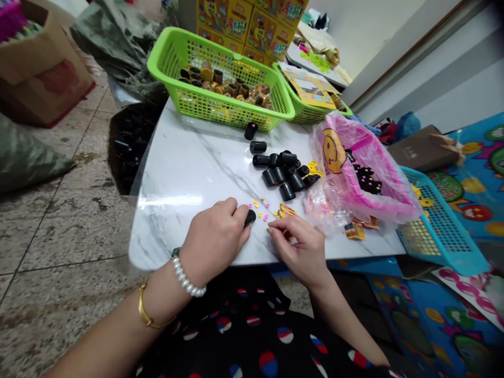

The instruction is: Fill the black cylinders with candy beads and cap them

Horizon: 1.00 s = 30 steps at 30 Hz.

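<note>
My left hand (216, 231) is closed around a small black cylinder (250, 218), whose end sticks out past the fingers. To its right, my right hand (300, 245) has thumb and forefinger pinched together; whatever is between the tips is too small to make out. Tiny pink and yellow pieces (265, 217) lie scattered on the tabletop between the hands. Behind my right fingers is a little heap of printed yellow-orange pieces (285, 211). Farther back, several loose black cylinders (296, 181) lie in a pile, and one with a pink dot (251, 130) stands by the green basket.
A green basket (232, 116) of wrapped cylinders stands at the back, with yellow printed boxes (236, 23) behind. On the right are a pink plastic-lined container (388, 202) and a blue basket (459, 247). A box of black cylinders (132, 149) stands beyond the table's left edge.
</note>
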Each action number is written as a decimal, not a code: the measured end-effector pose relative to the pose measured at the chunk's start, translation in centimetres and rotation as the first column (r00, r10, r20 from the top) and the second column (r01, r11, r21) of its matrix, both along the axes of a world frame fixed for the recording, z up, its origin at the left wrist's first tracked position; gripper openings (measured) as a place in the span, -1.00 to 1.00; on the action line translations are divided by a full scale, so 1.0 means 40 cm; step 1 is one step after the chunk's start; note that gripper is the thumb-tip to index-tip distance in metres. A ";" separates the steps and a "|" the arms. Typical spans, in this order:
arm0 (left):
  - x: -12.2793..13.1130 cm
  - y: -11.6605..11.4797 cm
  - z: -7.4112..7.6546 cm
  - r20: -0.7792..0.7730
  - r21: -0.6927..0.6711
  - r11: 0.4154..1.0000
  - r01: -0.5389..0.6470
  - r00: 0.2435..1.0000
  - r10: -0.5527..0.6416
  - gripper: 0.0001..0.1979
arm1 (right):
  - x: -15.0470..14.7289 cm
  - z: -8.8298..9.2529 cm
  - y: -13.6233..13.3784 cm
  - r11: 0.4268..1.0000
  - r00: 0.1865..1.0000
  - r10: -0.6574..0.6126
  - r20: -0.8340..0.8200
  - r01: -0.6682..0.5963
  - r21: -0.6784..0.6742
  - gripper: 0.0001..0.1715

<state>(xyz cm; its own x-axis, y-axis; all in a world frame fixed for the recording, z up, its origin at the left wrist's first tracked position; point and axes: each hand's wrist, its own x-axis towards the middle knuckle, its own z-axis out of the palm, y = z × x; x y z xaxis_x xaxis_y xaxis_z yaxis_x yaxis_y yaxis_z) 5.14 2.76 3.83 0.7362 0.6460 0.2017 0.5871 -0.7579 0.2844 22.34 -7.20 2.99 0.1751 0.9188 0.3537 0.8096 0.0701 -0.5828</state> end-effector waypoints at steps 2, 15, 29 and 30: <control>0.027 0.008 0.020 -0.057 0.033 0.999 0.031 0.998 -0.029 -0.82 | 0.006 -0.013 0.002 1.000 0.996 -0.003 0.092 0.002 0.004 -0.88; -0.049 -0.026 -0.055 0.444 -0.219 0.974 0.054 0.895 0.050 -0.67 | 0.008 -0.046 0.037 0.991 0.980 -0.105 0.169 0.117 -0.063 -0.88; -0.050 -0.031 -0.069 0.436 -0.164 0.982 0.094 0.900 -0.014 -0.78 | 0.005 0.004 0.061 0.983 0.996 -0.091 -0.001 0.089 -0.161 -0.98; -0.050 -0.031 -0.071 0.436 -0.165 0.982 0.095 0.900 -0.014 -0.79 | -0.002 0.015 0.060 0.986 0.997 -0.051 -0.054 0.042 -0.162 -1.00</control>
